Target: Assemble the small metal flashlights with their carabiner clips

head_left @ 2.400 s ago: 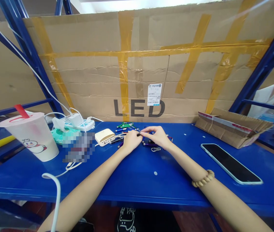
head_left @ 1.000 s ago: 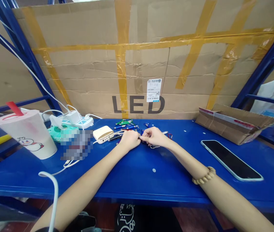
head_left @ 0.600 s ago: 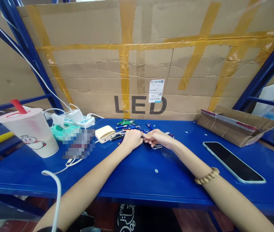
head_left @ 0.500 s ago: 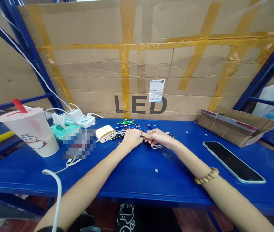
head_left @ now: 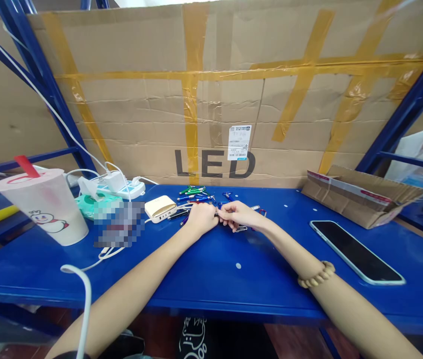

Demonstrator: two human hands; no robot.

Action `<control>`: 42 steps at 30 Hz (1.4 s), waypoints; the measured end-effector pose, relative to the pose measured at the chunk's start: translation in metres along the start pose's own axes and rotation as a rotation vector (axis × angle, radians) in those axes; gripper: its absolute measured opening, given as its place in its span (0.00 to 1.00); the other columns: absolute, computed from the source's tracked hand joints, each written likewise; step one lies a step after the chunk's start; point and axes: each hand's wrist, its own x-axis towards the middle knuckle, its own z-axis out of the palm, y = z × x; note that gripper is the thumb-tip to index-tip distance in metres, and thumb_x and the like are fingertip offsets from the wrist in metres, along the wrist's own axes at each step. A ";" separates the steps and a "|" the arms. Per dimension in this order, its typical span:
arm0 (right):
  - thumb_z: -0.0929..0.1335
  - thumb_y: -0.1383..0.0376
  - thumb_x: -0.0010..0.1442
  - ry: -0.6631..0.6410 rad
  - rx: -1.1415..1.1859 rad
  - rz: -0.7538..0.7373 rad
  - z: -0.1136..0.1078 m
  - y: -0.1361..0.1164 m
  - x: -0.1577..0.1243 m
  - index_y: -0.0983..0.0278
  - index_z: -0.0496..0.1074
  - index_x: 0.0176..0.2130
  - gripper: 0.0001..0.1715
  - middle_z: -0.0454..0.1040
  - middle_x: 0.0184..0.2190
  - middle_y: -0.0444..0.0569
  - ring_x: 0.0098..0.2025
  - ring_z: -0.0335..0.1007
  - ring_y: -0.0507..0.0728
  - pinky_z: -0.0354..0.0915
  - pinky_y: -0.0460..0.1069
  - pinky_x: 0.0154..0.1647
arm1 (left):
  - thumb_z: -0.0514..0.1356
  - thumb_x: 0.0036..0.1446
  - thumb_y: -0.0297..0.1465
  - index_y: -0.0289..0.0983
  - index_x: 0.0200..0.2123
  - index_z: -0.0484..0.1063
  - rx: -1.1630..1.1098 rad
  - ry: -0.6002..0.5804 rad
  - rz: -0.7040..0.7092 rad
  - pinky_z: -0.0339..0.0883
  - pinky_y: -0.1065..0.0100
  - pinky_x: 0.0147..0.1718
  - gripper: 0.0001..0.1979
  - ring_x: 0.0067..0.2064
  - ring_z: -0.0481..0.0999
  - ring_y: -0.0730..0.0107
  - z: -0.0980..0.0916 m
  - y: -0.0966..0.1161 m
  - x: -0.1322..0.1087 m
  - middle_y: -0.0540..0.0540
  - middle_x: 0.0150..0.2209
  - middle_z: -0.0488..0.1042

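My left hand (head_left: 202, 218) and my right hand (head_left: 238, 215) meet at the middle of the blue table (head_left: 211, 279), fingers curled and pinched together on a small thin item between them that is too small to name. Just behind them lies a pile of small coloured pens and clips (head_left: 196, 194). A silver carabiner clip (head_left: 239, 229) rests on the table under my right hand. A bead bracelet (head_left: 314, 275) circles my right wrist.
A white drink cup with a red straw (head_left: 43, 207) stands at left, by a power strip with chargers (head_left: 116, 188), a gold power bank (head_left: 161, 208) and white cables (head_left: 84, 294). A phone (head_left: 356, 252) and a flat cardboard box (head_left: 360, 197) lie right. A taped cardboard wall (head_left: 214, 99) closes the back.
Both hands stay pinched together at the same spot; only small finger shifts and slight camera movement.
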 end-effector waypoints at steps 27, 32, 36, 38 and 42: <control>0.53 0.66 0.66 -0.283 1.139 0.553 -0.015 0.007 0.009 0.64 0.57 0.27 0.17 0.50 0.12 0.34 0.09 0.45 0.42 0.49 0.35 0.09 | 0.52 0.51 0.34 0.36 0.36 0.74 -0.075 0.159 0.098 0.62 0.66 0.32 0.15 0.36 0.76 0.59 -0.006 0.000 0.000 0.42 0.33 0.78; 0.51 0.64 0.67 -0.277 1.051 0.518 -0.014 0.005 0.008 0.65 0.57 0.26 0.19 0.49 0.12 0.34 0.09 0.45 0.42 0.49 0.34 0.09 | 0.46 0.57 0.38 0.40 0.32 0.76 -0.236 0.163 0.059 0.60 0.68 0.32 0.19 0.35 0.75 0.63 -0.016 0.001 -0.003 0.47 0.30 0.78; 0.52 0.61 0.67 -0.290 0.937 0.472 -0.007 0.003 0.006 0.66 0.58 0.27 0.20 0.48 0.13 0.33 0.10 0.43 0.41 0.47 0.34 0.08 | 0.35 0.61 0.43 0.38 0.26 0.77 -0.282 0.168 -0.113 0.60 0.67 0.32 0.33 0.34 0.75 0.63 -0.016 0.002 0.000 0.44 0.27 0.77; 0.54 0.61 0.66 -0.245 0.850 0.437 -0.003 0.002 0.005 0.66 0.59 0.27 0.19 0.49 0.14 0.34 0.10 0.43 0.41 0.46 0.34 0.08 | 0.36 0.60 0.44 0.38 0.25 0.77 -0.269 0.177 -0.180 0.60 0.67 0.32 0.33 0.33 0.75 0.62 -0.013 0.002 0.003 0.44 0.26 0.77; 0.61 0.58 0.62 -0.059 0.625 0.341 0.006 -0.001 0.005 0.67 0.61 0.27 0.17 0.53 0.14 0.35 0.12 0.47 0.41 0.49 0.34 0.09 | 0.37 0.60 0.44 0.37 0.23 0.76 -0.309 0.171 -0.245 0.60 0.67 0.32 0.32 0.33 0.75 0.63 -0.010 0.001 0.007 0.44 0.26 0.77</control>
